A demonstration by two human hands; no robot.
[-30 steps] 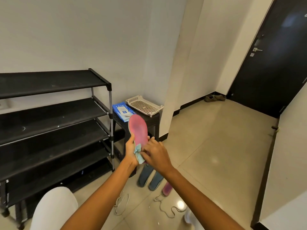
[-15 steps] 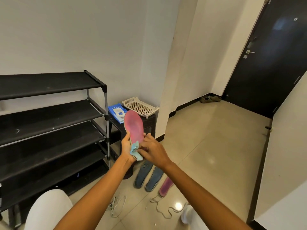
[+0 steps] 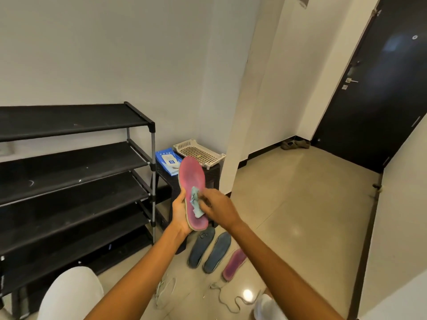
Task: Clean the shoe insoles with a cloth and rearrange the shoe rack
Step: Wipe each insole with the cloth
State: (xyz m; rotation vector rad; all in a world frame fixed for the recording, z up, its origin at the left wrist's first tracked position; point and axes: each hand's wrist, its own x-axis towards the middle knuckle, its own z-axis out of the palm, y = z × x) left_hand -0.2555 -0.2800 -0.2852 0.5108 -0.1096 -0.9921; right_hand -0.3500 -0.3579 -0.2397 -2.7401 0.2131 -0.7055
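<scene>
Black shoe rack [image 3: 69, 181] at 9 o'clock, four flat fabric-like shelves on thin metal posts, dusty marks on the tiers, nothing visible on them. Dark door [image 3: 379, 88] at 2 o'clock, matte, lever handle on its left edge; a pair of shoes [image 3: 295, 144] on the floor just beside its frame. Glossy beige tile floor [image 3: 300, 215] with a light glare spot. White wall corner juts out at 12 o'clock, behind the small dark bench [image 3: 166, 179], woven-looking sides, just right of the rack. On the bench: cream plastic basket [image 3: 201, 152], perforated base, contents not visible, and a flat blue packet [image 3: 167, 160] beside it, partly hidden by the held insole.

Pink insole [image 3: 193, 181] at centre, upright, long oval, worn and greyed surface, pale rim. Left hand [image 3: 180, 215] grips it from behind at the heel end, fingers curled round its edge. Right hand [image 3: 219, 209] pinches a small crumpled light-blue cloth [image 3: 196, 204] against the insole's lower half, grip closed on the cloth.

On the floor at 6 o'clock: two dark blue insoles [image 3: 210, 250] side by side, a second pink insole [image 3: 234, 264] just right of them, all flat. Loose pale shoelaces [image 3: 226, 299] nearer the person, one more lace [image 3: 165, 289] to the left. White-clad knee at 7 o'clock.
</scene>
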